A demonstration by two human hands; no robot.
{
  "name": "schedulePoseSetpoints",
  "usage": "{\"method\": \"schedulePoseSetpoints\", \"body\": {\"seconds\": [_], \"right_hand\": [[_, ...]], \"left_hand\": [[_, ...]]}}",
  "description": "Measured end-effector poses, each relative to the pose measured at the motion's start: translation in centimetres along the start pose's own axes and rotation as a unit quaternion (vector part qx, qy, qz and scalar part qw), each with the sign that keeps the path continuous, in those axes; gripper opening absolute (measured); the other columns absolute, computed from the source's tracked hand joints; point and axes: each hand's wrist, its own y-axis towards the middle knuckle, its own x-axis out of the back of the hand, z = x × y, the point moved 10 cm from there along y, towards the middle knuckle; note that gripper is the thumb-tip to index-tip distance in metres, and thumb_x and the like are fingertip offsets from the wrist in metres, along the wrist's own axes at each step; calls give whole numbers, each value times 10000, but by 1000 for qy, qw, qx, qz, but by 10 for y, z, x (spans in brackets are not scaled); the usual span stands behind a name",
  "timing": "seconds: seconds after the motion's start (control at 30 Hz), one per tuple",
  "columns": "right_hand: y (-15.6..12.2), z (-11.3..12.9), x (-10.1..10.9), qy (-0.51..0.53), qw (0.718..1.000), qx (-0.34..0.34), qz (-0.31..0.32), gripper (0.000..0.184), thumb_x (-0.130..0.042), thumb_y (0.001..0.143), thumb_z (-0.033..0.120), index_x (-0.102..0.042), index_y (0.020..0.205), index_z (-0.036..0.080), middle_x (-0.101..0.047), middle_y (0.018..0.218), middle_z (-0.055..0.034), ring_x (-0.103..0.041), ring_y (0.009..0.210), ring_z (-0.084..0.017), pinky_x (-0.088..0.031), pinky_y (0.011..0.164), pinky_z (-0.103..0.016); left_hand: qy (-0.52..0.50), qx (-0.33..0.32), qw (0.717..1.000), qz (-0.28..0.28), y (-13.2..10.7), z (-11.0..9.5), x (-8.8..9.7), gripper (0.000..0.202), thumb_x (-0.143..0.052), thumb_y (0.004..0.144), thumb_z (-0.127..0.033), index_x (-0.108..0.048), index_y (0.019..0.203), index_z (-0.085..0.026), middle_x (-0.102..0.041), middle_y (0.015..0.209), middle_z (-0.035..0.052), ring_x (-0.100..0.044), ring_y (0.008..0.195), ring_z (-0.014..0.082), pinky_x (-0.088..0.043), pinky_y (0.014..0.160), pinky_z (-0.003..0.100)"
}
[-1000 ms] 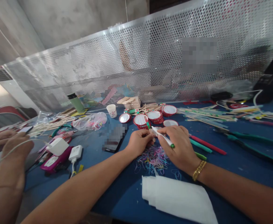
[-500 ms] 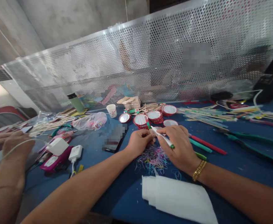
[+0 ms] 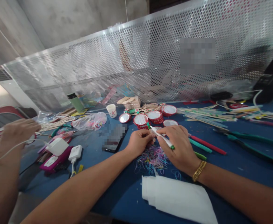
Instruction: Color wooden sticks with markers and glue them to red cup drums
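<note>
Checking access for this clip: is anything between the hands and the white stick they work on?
Nothing visible. The left hand and right hand already pinch the white stick directly, above the rubber bands.

Both hands meet over the counter (image 3: 117, 189) — the left hand (image 3: 140, 141) just left of the right hand (image 3: 179, 146), a stick (image 3: 162, 138) between them. Beneath lies a band heap (image 3: 151, 158); behind, lids (image 3: 155, 116); nearer, paper (image 3: 178, 199) — a phone (image 3: 114, 138) left.

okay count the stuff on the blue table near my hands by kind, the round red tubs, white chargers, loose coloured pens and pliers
Round red tubs: 5
White chargers: 2
Loose coloured pens: 3
Pliers: 1
Total: 11
</note>
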Motion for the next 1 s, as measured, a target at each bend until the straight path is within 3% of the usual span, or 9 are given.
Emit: {"method": "schedulePoseSetpoints", "body": {"seconds": [1.0], "right_hand": [[0, 1, 0, -7, 1000, 4, 2, 132, -507, 956, 277, -614, 1002, 217, -699, 950, -33, -587, 927, -221, -351, 865, -406]], "left_hand": [[-19, -1, 1000, 0, 0, -1, -1, 464, -765, 652, -582, -588, 585, -159, -562, 521, -16, -456, 454, 85, -333, 467, 230]]}}
